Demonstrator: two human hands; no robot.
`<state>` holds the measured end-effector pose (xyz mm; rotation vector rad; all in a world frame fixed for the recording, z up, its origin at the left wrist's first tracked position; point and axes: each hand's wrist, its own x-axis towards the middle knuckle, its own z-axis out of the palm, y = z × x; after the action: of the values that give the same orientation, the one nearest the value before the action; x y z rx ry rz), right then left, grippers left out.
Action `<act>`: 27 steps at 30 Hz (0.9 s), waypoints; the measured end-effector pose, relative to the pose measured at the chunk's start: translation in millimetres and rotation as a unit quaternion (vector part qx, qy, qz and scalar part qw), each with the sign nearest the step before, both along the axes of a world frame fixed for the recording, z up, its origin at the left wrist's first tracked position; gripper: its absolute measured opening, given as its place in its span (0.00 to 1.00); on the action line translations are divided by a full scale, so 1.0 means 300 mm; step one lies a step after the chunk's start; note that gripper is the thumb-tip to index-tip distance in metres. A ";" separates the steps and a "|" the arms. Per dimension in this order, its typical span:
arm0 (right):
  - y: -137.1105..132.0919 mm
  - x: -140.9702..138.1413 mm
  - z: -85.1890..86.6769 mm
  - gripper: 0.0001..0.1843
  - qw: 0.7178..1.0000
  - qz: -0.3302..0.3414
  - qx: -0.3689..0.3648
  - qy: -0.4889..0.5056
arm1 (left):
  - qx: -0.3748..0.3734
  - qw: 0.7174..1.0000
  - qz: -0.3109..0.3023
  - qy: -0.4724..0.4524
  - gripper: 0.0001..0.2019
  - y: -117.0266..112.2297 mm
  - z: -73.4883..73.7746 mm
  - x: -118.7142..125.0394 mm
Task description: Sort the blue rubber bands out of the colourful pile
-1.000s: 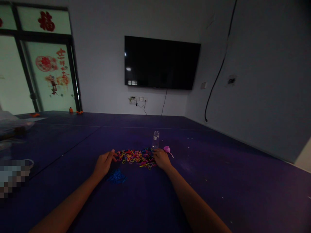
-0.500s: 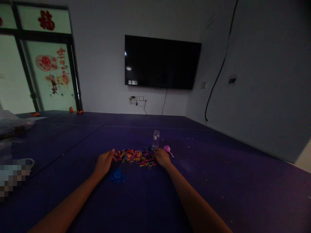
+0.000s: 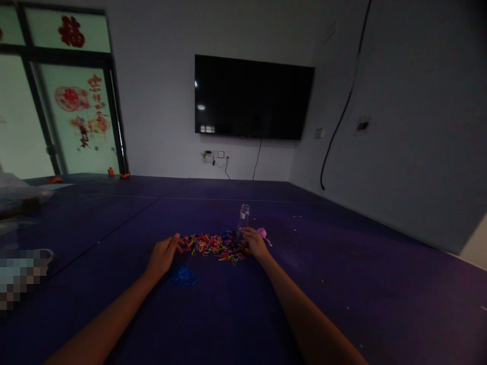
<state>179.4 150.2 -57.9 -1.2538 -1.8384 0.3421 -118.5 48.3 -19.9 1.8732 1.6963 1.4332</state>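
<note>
Multicoloured small rubber bands (image 3: 213, 245) lie in a long loose heap on the dark purple floor. At the left end of the heap, my left hand (image 3: 163, 254) rests with its thumb apart and fingers reaching to the bands; it looks open. My right hand (image 3: 254, 243) is over the right end, its fingers drawn together beside the base of a clear bottle (image 3: 244, 217). What those fingers hold, if anything, is too small to make out. A separate heap of blue rubber bands (image 3: 183, 276) sits nearer to me, below my left hand.
A pink lid-like piece (image 3: 262, 233) lies just right of my right hand, partly hidden. Clear plastic bags (image 3: 19, 195) lie at the far left, above a blurred-out object (image 3: 23, 276). A television (image 3: 253, 97) hangs on the wall, and a black cable (image 3: 342, 116) runs down the right wall.
My right hand has shifted slightly up and right, closer to the bottle and the pink piece. My left hand and both heaps look unchanged.
</note>
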 end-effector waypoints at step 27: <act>-0.049 -0.009 0.030 0.16 0.985 -0.034 -0.004 -0.168 | -0.004 1.000 -0.009 -0.005 0.29 0.003 -0.003 0.002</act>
<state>176.5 135.7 -49.0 -1.4447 -2.0701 0.1036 -118.1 49.1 -20.9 1.8688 1.6737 1.4262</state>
